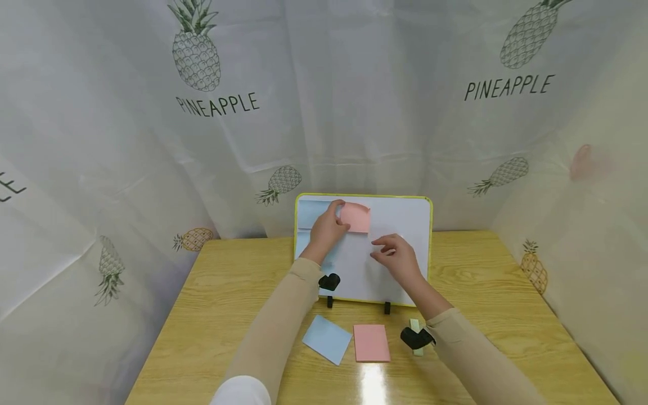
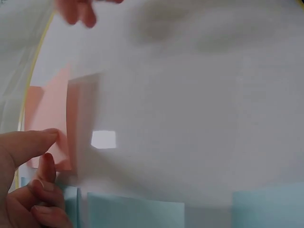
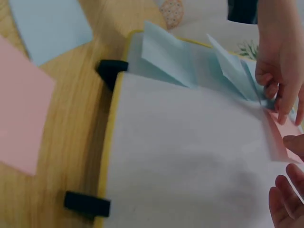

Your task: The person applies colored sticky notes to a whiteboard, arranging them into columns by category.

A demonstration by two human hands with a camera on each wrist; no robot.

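A pink sticky note [image 1: 356,218] sits on the upper part of the whiteboard [image 1: 400,225], beside a blue note [image 1: 310,212]. My left hand [image 1: 326,230] touches the pink note at its left side, its fingertips [image 2: 51,137] on the front of the paper. The note's lower edge stands out from the board in the left wrist view. My right hand [image 1: 400,259] hovers before the board to the right of the note, thumb and fingers apart with nothing between them. More blue notes [image 3: 166,54] hang along the board's left side, partly behind my left arm.
On the wooden table [image 1: 233,304], a blue pad [image 1: 328,339] and a pink pad [image 1: 372,343] lie before the board. A pale green strip [image 1: 415,325] is partly hidden by the right wrist's black device [image 1: 417,338]. Black feet [image 1: 387,308] support the board. A pineapple-print curtain [image 1: 354,112] hangs behind.
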